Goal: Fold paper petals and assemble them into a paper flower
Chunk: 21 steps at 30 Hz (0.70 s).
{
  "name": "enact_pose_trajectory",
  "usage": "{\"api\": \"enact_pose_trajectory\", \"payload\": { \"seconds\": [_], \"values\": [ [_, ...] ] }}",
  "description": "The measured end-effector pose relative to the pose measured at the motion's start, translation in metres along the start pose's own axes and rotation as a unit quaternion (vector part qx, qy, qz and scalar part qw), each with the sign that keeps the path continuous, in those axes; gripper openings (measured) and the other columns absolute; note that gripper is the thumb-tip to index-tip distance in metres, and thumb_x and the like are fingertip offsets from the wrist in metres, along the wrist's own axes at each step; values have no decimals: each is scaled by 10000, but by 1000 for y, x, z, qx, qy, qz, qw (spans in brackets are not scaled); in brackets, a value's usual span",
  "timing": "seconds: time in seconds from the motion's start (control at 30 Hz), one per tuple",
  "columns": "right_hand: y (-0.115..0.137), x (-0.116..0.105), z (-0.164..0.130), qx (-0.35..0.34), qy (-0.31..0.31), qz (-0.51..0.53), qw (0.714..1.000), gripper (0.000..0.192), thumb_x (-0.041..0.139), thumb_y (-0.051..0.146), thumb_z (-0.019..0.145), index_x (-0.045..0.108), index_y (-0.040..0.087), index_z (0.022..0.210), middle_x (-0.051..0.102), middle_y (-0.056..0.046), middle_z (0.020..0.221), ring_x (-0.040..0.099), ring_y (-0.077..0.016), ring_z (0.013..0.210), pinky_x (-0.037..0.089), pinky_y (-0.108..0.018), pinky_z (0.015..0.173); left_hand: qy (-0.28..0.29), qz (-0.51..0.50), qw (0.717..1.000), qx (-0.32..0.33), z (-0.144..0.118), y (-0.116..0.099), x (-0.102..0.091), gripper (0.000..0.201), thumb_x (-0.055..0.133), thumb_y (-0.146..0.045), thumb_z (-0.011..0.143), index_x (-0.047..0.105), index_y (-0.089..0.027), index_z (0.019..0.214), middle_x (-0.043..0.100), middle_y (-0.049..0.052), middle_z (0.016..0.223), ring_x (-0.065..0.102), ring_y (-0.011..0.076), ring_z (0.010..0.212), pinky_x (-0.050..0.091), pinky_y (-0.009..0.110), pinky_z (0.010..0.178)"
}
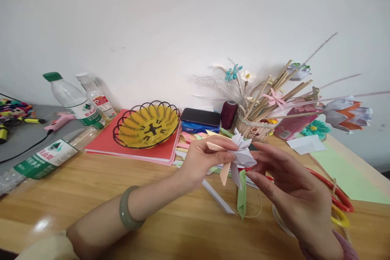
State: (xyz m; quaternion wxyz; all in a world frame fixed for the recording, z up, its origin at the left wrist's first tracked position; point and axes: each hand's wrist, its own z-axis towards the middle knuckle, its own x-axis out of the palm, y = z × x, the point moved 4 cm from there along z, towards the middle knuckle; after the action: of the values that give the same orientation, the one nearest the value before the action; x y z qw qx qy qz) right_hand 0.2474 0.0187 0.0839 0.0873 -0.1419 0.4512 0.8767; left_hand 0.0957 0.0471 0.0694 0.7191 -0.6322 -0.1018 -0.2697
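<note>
The wooden surface (91,187) spreads under a stack of red paper (106,142), which carries a yellow wire basket (148,124). A stick-built holder (252,128) of paper flowers stands at the back, right of a maroon thread spool (228,113). Above the surface's middle, the left hand (202,158) has its grip closed on a white folded paper flower (242,152) with peach and green strips hanging below. The right hand (289,187) hovers just beside it, fingers spread, grip open, fingertips touching the flower's edge.

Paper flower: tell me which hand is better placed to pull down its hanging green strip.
Probably the right hand: its fingertips sit beside the green strip under the paper flower, while the left hand pinches the flower.
</note>
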Motion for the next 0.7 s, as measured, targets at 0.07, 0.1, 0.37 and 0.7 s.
{"api": "enact_pose_trajectory", "payload": {
  "seconds": [0.07, 0.1, 0.37, 0.7],
  "values": [
    [0, 0, 1, 5, -5, -20, 1000, 334, 637, 253, 764, 568, 273, 1090, 644, -24, 873, 589, -141, 659, 530, -284, 586, -18, -58, 996, -64, -2, 9, 0, 162, 788, -271, 573, 719, -187, 693, 641, 20, 766, 577, 127, 732, 458, 239, 667],
    [0, 1, 2, 4, -4, -35, 999, 282, 639, 257, 762, 591, 273, 1039, 640, -9, 827, 575, -130, 625, 517, -267, 563, -24, -79, 993, -88, -3, 12, 0, 187, 794, -277, 563, 717, -176, 700, 644, 20, 747, 578, 122, 703, 456, 237, 653],
    [7, 4, 5, -47, 10, -65, 997, 125, 603, 203, 784, 654, 280, 868, 667, 0, 812, 611, -155, 740, 506, -262, 651, -85, -145, 972, -163, -12, 23, 6, 235, 803, -229, 549, 698, -115, 726, 654, 19, 679, 578, 84, 617, 443, 201, 620],
    [-1, 3, 5, 0, 25, 7, 1000, 156, 619, 204, 779, 638, 295, 904, 655, 35, 843, 612, -115, 708, 507, -202, 623, -96, -148, 974, -145, -16, 19, 9, 257, 799, -246, 550, 671, -133, 741, 630, 6, 677, 581, 105, 650, 453, 221, 615]
  ]
}}
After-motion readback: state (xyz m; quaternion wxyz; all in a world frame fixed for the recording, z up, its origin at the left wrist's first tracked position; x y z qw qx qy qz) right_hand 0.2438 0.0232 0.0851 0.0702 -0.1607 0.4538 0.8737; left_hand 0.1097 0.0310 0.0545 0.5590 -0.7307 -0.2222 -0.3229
